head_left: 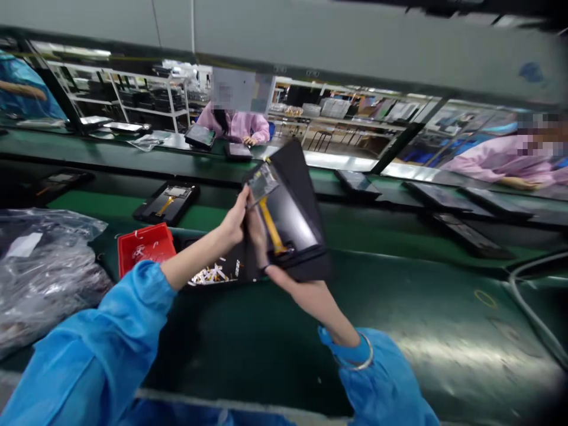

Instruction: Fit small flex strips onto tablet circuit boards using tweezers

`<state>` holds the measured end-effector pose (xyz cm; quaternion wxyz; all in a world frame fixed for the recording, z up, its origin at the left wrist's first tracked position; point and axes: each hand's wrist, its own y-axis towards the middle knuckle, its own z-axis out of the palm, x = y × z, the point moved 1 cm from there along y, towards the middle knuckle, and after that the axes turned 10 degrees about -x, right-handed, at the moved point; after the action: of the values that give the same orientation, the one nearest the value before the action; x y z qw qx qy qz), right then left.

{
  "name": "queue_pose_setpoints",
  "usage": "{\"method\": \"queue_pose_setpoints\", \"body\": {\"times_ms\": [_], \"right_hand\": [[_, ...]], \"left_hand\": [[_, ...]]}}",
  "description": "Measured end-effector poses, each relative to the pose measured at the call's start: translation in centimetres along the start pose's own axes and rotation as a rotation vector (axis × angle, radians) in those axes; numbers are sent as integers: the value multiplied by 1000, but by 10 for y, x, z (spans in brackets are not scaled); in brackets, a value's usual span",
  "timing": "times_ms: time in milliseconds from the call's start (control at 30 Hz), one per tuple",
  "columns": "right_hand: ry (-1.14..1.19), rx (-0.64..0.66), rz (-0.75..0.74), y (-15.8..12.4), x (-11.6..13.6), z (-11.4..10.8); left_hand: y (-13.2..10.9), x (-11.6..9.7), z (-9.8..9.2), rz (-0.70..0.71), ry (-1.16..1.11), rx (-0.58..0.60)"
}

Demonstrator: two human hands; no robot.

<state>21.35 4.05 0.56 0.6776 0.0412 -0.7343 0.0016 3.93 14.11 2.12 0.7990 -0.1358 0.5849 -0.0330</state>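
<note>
Above the bench, both hands hold a tilted screen assembly (293, 222) with a dark back, a small circuit board at its upper end and a yellow ribbon cable running down it. A black tray or flap (295, 171) lies around and behind it. My left hand (237, 219) grips the upper left edge. My right hand (297, 287) grips the lower edge, its fingers running up the left side and partly hidden. Below sits a black tray (226, 272) of small white and yellow pieces, beside a red bin (144, 248).
A clear plastic bag (48, 284) lies at left. Behind, a conveyor carries black trays with similar assemblies (166, 201) and several more at right (470, 234). A grey cable (532, 307) curves at right. Co-workers in pink (239, 125) sit across the line.
</note>
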Motion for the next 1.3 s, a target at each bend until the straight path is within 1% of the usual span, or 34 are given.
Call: {"method": "queue_pose_setpoints", "body": {"times_ms": [67, 100, 133, 167, 233, 300, 367, 433, 467, 567, 600, 667, 733, 800, 867, 967, 1033, 1100, 1167, 1233, 1300], "right_hand": [[-198, 436, -146, -7, 5, 12], [-273, 587, -205, -7, 5, 14], [-349, 651, -258, -3, 4, 15], [-429, 643, -293, 2, 1, 16], [-566, 544, -308, 18, -10, 18], [-635, 488, -273, 33, -25, 26], [-664, 485, -255, 46, -37, 42], [-710, 473, -260, 56, -45, 64], [-740, 459, -266, 60, -48, 76], [-843, 430, -266, 71, -54, 105], [-875, 432, -256, 74, -56, 112], [-929, 453, -230, 78, -60, 119], [-957, 477, -212, 81, -64, 120], [-956, 494, -209, 83, -66, 119], [-923, 503, -219, 83, -66, 117], [-811, 523, -227, 80, -62, 112], [-707, 555, -211, 73, -54, 106], [-593, 594, -181, 61, -46, 96], [-489, 608, -154, 47, -38, 86], [-409, 582, -140, 32, -35, 78], [-238, 500, -91, 19, -37, 75]], "left_hand": [[-18, -7, -32, -18, 99, -54], [-29, -11, -50, -29, 161, -67], [-41, -14, -68, -30, 224, -72], [-53, -17, -84, -22, 291, -73], [-79, -17, -110, 9, 436, -45], [-101, -6, -125, 42, 595, 43], [-118, 16, -129, 79, 755, 178], [-127, 45, -126, 124, 909, 301], [-131, 60, -124, 149, 985, 338], [-139, 94, -115, 253, 1187, 366], [-142, 101, -113, 300, 1239, 367], [-148, 108, -109, 399, 1317, 386], [-151, 107, -108, 495, 1364, 404], [-146, 99, -112, 572, 1390, 394], [-132, 87, -120, 635, 1406, 310], [-103, 67, -136, 707, 1395, 114], [-88, 57, -143, 741, 1349, 50], [-81, 53, -146, 764, 1273, 77], [-83, 52, -144, 775, 1171, 157], [-91, 53, -140, 777, 1052, 227], [-102, 56, -135, 772, 929, 246]]}}
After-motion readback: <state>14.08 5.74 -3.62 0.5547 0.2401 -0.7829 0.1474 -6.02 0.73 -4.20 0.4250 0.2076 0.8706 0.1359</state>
